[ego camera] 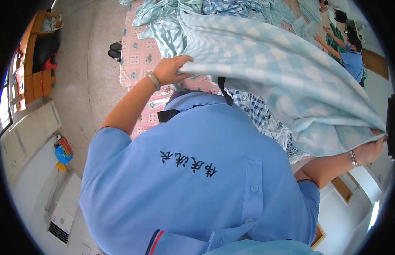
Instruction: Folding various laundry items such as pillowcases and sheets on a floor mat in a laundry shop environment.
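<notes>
A large pale blue-green and white checked cloth (248, 54) is stretched out in front of my body. My left hand (173, 70), with a pale bangle at the wrist, pinches its edge between thumb and fingers. Far to the right, my right hand (371, 149) grips the cloth's other end, close to the rim of the picture; some of its fingers are hidden. Between the two hands the cloth hangs in folds. Below it lies a heap of blue and white checked cloth (253, 103), partly covered.
A pink patterned cover (133, 60) lies beneath several crumpled checked cloths (165, 32). Black shoes (115, 51) rest on the floor. A co-worker in a blue shirt (352, 60) reaches forward at the right, with another person (339, 9) beyond. Wooden shelving (28, 73) stands left.
</notes>
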`<act>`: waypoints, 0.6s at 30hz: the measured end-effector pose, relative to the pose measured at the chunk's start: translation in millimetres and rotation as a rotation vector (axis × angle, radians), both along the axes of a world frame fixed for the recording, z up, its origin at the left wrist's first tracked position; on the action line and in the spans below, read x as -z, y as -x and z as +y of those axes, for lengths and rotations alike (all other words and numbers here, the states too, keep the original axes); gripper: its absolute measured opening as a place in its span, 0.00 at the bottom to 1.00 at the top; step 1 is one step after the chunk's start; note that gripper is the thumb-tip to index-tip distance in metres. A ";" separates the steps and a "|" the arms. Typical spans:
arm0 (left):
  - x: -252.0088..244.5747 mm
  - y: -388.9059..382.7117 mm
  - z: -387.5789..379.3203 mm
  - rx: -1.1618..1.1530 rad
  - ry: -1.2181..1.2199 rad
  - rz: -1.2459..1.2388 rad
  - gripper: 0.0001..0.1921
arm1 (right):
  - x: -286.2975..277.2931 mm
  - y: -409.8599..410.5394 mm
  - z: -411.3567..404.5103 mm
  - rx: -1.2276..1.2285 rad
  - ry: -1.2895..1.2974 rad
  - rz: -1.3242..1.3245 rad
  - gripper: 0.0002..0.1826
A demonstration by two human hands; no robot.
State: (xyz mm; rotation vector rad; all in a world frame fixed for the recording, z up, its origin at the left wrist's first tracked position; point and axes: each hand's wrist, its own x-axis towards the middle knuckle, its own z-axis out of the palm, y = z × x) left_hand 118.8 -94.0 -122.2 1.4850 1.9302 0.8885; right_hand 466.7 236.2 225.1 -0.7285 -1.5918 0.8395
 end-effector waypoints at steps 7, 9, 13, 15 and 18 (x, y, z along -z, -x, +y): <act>83.1 37.7 -67.0 -0.278 0.278 0.354 0.11 | -10.1 -20.0 -45.3 0.486 -0.465 -0.169 0.11; 91.7 34.0 -83.1 -0.348 0.386 0.327 0.09 | -18.3 -35.8 -45.5 0.452 -0.484 -0.144 0.11; 105.6 33.8 -93.1 -0.576 0.673 -0.169 0.13 | -15.9 -19.4 -55.7 0.470 -0.606 -0.166 0.10; 117.8 39.1 -93.0 -0.713 0.735 -0.658 0.13 | -12.6 -14.0 -61.2 0.453 -0.671 -0.163 0.10; 150.4 32.2 -91.3 -1.383 0.078 -1.687 0.09 | -2.2 -10.4 -77.5 0.420 -0.767 -0.161 0.10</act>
